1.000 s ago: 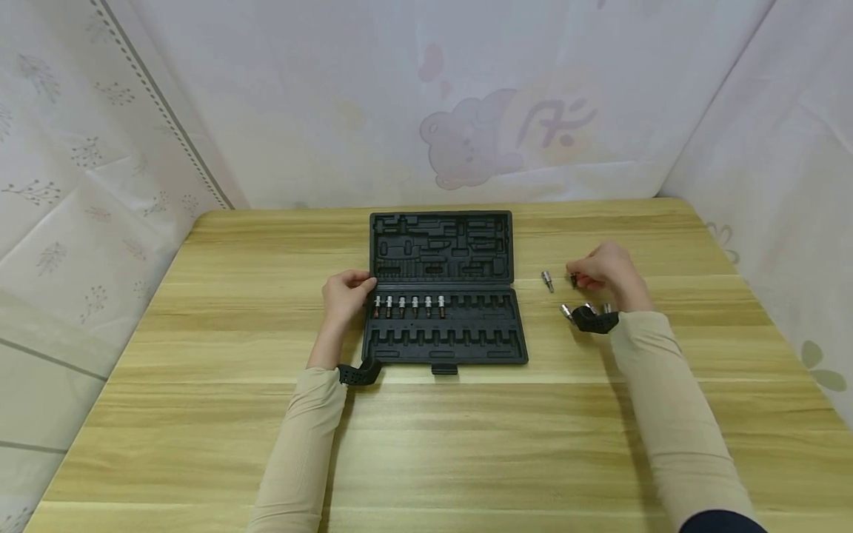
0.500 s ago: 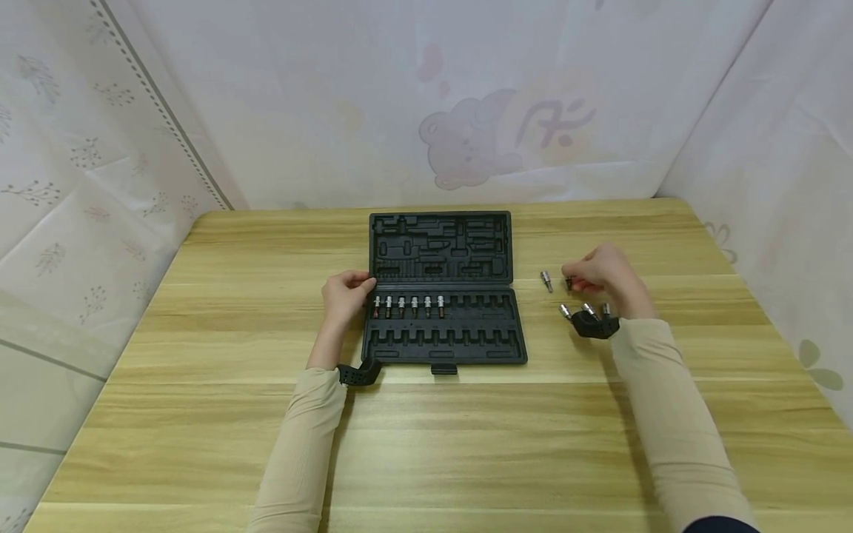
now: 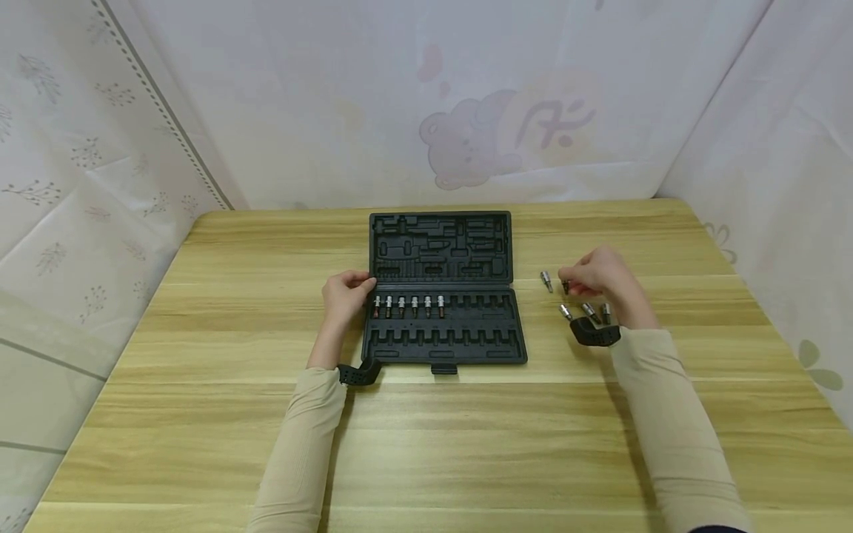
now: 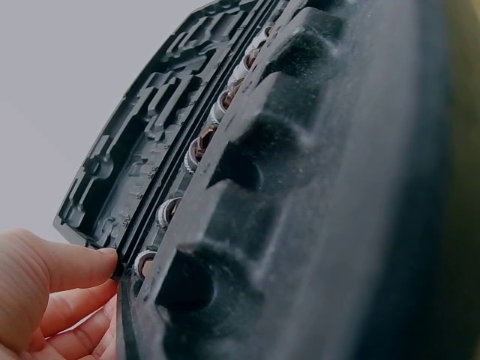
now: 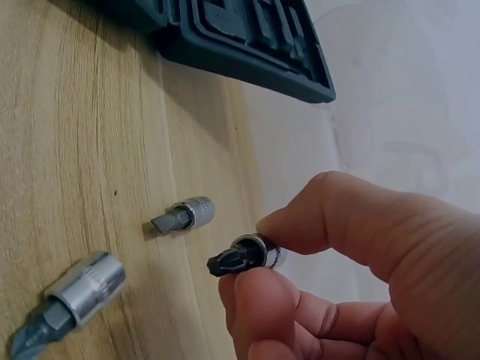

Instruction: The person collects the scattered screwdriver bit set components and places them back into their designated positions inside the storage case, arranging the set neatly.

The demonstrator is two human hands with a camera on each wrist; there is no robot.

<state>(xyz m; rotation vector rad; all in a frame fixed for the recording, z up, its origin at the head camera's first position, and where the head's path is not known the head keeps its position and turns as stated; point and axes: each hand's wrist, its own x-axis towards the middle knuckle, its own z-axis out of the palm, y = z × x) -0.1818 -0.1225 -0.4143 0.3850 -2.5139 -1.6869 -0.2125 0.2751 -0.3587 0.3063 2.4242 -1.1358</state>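
Note:
A black plastic socket case (image 3: 483, 314) lies open, with several bit sockets (image 3: 415, 306) standing in a row in its upper slots. My left hand (image 3: 345, 297) pinches the case's left edge by the hinge, its thumb (image 4: 84, 264) on top and fingers partly hidden below. To the right of the case, my right hand (image 3: 603, 275) holds a bit socket (image 5: 247, 255) between thumb and fingers, its dark cross-shaped tip pointing outward. A flat-tipped bit socket (image 5: 185, 215) lies on the table just beyond it, and another bit socket (image 5: 84, 289) lies nearer the wrist.
Three loose bit sockets, among them a slanted one (image 3: 589, 312), lie beside the right wrist's black strap (image 3: 595, 334). The case lid (image 3: 440, 248) has moulded recesses. Its latch (image 3: 444, 369) sticks out at the front. A patterned cloth (image 3: 333, 111) hangs behind the wooden table (image 3: 426, 451).
My right hand has shifted slightly left with the bit socket, toward the one lying by the case. More of the loose bit sockets near its wrist show now. The left hand has stayed put.

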